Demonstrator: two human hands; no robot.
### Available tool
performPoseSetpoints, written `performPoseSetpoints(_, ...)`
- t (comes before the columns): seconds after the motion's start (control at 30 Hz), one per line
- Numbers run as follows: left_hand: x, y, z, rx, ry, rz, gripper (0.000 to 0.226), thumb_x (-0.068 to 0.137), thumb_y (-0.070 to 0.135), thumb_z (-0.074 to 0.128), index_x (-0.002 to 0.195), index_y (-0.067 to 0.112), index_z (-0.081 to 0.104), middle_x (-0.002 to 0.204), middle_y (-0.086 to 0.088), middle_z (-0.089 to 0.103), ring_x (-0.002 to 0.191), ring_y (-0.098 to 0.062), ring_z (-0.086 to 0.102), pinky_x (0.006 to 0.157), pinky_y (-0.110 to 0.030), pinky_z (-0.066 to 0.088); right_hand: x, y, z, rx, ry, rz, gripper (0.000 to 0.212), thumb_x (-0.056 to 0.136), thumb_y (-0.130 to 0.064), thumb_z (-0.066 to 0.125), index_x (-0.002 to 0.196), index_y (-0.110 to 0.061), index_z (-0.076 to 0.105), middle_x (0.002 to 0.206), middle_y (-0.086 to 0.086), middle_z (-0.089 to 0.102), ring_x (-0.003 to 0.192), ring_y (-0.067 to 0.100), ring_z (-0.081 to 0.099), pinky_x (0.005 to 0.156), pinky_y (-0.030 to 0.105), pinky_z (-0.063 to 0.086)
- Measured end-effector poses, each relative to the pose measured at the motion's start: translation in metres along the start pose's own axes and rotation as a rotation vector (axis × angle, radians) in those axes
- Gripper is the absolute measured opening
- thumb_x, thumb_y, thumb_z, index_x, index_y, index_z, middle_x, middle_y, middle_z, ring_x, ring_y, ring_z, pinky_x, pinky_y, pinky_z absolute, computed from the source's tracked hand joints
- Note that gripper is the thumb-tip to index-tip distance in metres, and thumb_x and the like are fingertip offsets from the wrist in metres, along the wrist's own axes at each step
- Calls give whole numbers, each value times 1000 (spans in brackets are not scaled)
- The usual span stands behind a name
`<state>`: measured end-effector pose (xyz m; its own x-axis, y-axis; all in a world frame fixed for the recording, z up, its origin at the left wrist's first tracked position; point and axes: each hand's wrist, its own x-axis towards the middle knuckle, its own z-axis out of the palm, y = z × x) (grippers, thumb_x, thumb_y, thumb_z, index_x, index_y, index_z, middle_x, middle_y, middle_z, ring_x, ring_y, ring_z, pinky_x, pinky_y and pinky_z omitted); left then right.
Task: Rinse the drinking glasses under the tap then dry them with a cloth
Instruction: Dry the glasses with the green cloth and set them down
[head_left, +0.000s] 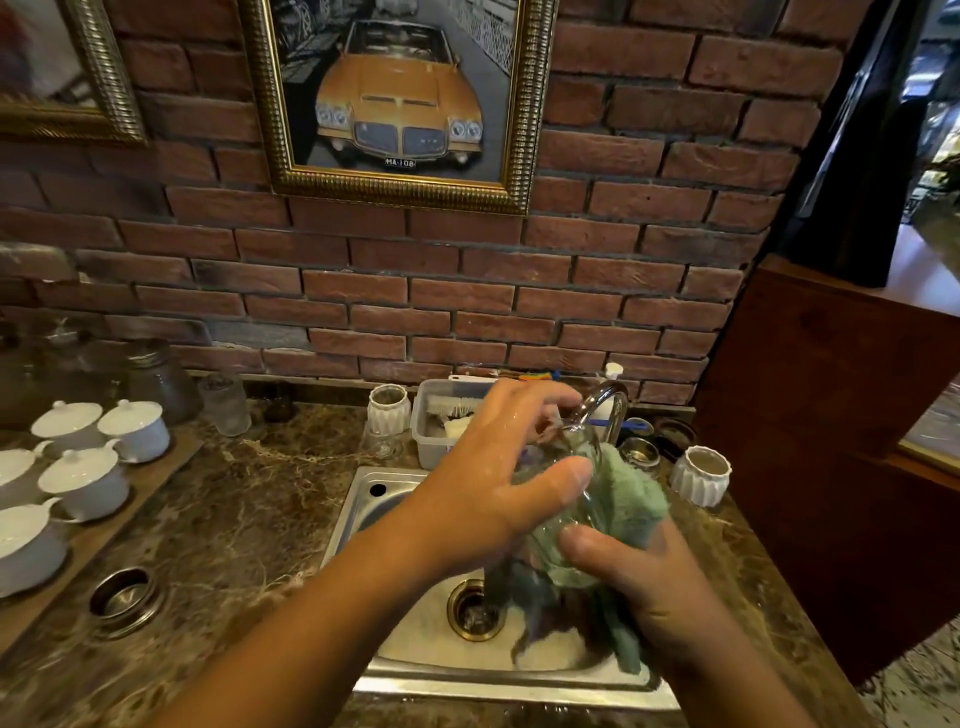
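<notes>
Above the steel sink (374, 499) I hold a clear drinking glass (574, 452), tilted, with a green cloth (623, 509) pushed into and around it. My left hand (488, 488) grips the glass from the left, thumb across its side. The cloth is bunched in my right hand (639, 577), which presses it against the glass from below and right; its loose end hangs into the basin. The chrome tap (608, 400) arches just behind the glass. Whether water runs from it is not visible.
A clear plastic tub (431, 441) with a brush stands behind the sink. White ribbed holders (388, 410) (701, 475) flank it. White lidded cups (98, 452) sit on a board at left, glass jars (156, 379) behind them. A round steel opening (124, 597) sits in the marble counter.
</notes>
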<state>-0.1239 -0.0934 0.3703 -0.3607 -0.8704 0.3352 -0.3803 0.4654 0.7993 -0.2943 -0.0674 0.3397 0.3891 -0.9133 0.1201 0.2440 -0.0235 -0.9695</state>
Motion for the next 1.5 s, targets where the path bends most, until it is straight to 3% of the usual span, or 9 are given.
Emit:
performPoseSetpoints(0.1,8,2,8,-78,101,-122,73,70,70,47,136,38,44,116,18,48,110,-2,53,95,-32,50,11,-4,4,-541,183,-273,63,73,-3,81,125,-28,55,108,-15,72,99,2,69,77,13,55)
performPoseSetpoints(0.3,14,4,15,-82,141,-219,42,90,66,50,123,39,51,99,11,59,88,-8,62,74,-31,51,13,2,1,-1030,269,-478,95,72,-29,87,148,-37,31,132,-35,43,127,-11,44,98,6,41)
performPoseSetpoints(0.53,-4,7,13,-145,2,78,56,80,53,54,134,42,40,104,9,60,95,-9,63,78,-31,56,-4,-19,-5,-251,-6,-35,67,60,-19,80,123,-15,58,100,3,77,87,16,75,67,22,58)
performPoseSetpoints(0.67,-8,1,8,-92,-127,171,62,81,51,51,141,41,37,104,2,54,89,-20,56,79,-42,51,-8,-8,2,673,-256,294,80,65,-22,90,125,12,49,97,44,66,94,44,72,80,45,59)
performPoseSetpoints(0.73,-7,-5,5,-60,-166,158,60,82,52,48,140,42,41,108,4,54,94,-18,57,83,-42,52,-8,0,5,869,-383,254,67,93,-12,65,141,18,30,121,52,50,117,54,57,99,54,48)
performPoseSetpoints(0.87,-9,-17,1,-45,-119,2,65,76,67,45,139,54,36,126,18,44,117,0,48,97,-27,48,-5,12,-3,200,-86,176,64,74,-11,77,134,-14,54,124,29,65,114,50,62,92,58,54)
performPoseSetpoints(1.0,-3,-16,11,-8,43,-173,73,79,70,47,146,46,32,127,15,40,111,-1,48,91,-21,42,10,10,5,-699,164,-128,71,67,-24,84,126,-40,49,107,-11,72,97,10,71,81,37,61)
performPoseSetpoints(1.17,-2,-12,14,-58,110,-203,36,93,56,50,125,39,53,106,13,67,95,-4,65,82,-31,56,17,10,5,-1095,170,-315,86,70,-36,82,142,-40,34,127,-25,53,116,-3,55,89,21,54)
performPoseSetpoints(1.5,-16,-9,4,-138,-91,111,64,76,53,54,138,48,39,109,3,58,100,-20,60,86,-43,51,-5,-3,-8,186,-268,265,43,64,-24,89,106,-25,78,105,11,77,95,25,75,78,32,61)
